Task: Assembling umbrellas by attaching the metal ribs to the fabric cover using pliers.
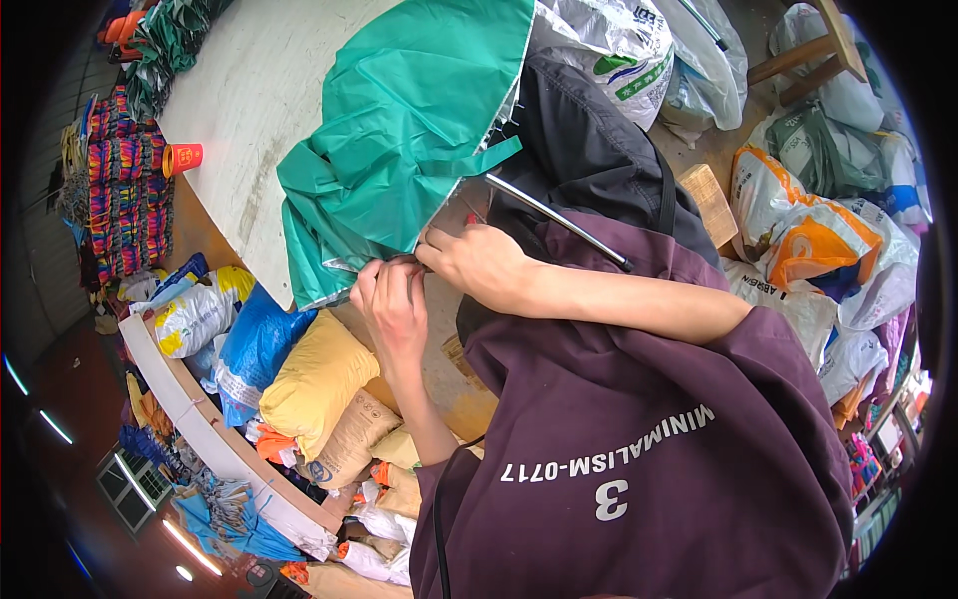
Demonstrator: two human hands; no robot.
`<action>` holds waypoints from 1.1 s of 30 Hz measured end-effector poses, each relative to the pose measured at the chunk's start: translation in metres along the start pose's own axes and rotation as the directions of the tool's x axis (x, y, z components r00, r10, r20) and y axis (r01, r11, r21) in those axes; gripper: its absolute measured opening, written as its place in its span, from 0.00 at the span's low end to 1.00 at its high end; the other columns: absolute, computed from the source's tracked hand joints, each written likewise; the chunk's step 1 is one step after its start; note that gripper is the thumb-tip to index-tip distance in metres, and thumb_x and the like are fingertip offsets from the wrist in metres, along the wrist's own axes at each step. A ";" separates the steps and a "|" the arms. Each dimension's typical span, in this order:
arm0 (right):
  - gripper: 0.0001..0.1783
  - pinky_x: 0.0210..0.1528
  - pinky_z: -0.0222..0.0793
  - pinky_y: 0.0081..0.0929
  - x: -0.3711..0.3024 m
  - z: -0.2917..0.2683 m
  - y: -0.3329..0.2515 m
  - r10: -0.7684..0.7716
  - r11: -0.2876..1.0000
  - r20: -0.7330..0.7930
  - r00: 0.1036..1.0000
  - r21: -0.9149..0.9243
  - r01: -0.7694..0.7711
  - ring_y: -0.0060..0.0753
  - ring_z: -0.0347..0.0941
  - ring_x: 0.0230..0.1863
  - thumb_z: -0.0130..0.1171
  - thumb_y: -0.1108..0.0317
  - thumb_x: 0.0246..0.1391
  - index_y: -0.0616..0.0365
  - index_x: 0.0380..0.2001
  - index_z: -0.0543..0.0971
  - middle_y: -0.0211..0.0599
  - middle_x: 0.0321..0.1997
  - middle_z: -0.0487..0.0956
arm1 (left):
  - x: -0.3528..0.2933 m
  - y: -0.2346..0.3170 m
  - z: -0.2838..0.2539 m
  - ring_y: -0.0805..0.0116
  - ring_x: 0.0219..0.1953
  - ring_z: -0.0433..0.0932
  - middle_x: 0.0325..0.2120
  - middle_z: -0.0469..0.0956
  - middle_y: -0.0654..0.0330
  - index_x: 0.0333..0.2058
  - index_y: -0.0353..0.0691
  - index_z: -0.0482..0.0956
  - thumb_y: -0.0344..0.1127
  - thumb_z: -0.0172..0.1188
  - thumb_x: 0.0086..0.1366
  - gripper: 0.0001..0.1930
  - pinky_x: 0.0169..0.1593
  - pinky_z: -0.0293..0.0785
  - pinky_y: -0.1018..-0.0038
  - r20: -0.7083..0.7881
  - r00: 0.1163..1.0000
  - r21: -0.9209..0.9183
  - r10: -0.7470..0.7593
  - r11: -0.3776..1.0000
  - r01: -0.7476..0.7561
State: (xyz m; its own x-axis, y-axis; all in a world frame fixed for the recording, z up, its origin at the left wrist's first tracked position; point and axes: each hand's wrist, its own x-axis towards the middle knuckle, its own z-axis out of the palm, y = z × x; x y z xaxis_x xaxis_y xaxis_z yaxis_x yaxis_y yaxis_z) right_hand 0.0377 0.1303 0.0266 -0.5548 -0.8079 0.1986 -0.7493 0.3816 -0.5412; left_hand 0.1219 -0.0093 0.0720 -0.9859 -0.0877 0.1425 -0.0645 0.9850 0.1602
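A green umbrella canopy (399,130) lies spread over the white tabletop, wrinkled, its edge toward me. At its near edge my left hand (392,304) is closed, fingertips pinching the green fabric by the hem. Right beside it, my right hand (479,262) is bent over the same edge with its fingers curled in; its fingertips are mostly hidden, and what they grip is too small to make out. A metal umbrella shaft (559,222) slants from near the canopy strap (484,160) across my lap, above my right forearm.
The white tabletop (235,130) reaches to the far left, with a red cup (183,159) at its edge. Stacked multicoloured umbrellas (130,190) stand on the left. Stuffed sacks (319,379) lie below left; plastic bags (798,230) and a wooden block (708,205) are on the right.
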 end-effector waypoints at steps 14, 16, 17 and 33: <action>0.10 0.28 0.76 0.28 -0.002 0.008 0.005 -0.008 1.000 -0.077 0.997 0.017 0.009 0.34 0.81 0.28 0.58 0.67 0.50 0.55 0.37 0.76 0.36 0.35 0.78 | 0.002 0.001 -0.004 0.61 0.47 0.73 0.37 0.81 0.66 0.34 0.42 0.77 0.28 0.63 0.56 0.07 0.53 0.62 0.64 0.018 1.000 -0.004 0.011 1.000 -0.011; 0.11 0.29 0.76 0.28 -0.002 0.006 0.006 -0.003 1.000 -0.039 0.999 0.021 0.004 0.34 0.81 0.28 0.58 0.67 0.50 0.55 0.37 0.76 0.36 0.36 0.78 | 0.003 0.002 -0.003 0.61 0.48 0.72 0.37 0.81 0.66 0.34 0.42 0.77 0.28 0.63 0.55 0.07 0.53 0.62 0.64 0.018 1.000 0.001 0.008 1.000 -0.008; 0.11 0.29 0.76 0.28 -0.002 0.004 0.006 -0.002 1.000 -0.018 1.000 0.022 0.002 0.34 0.81 0.29 0.58 0.67 0.50 0.55 0.38 0.76 0.36 0.36 0.78 | 0.003 0.002 -0.002 0.60 0.48 0.72 0.37 0.81 0.66 0.34 0.42 0.77 0.28 0.64 0.55 0.08 0.53 0.62 0.64 0.018 1.000 0.004 0.006 1.000 -0.006; 0.15 0.36 0.75 0.30 0.000 0.003 0.000 0.074 0.993 0.089 0.993 0.080 -0.082 0.39 0.79 0.28 0.59 0.66 0.52 0.57 0.43 0.75 0.39 0.35 0.78 | 0.003 0.006 0.005 0.57 0.49 0.72 0.38 0.79 0.59 0.36 0.38 0.76 0.30 0.63 0.55 0.09 0.53 0.64 0.61 0.022 1.000 0.064 0.017 0.998 -0.018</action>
State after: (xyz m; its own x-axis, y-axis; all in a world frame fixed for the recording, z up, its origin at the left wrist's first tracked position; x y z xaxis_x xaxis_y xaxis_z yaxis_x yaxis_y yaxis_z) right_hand 0.0388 0.1293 0.0244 -0.5745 -0.8142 0.0840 -0.6703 0.4091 -0.6191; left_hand 0.1178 -0.0030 0.0690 -0.9900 -0.0678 0.1237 -0.0562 0.9940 0.0943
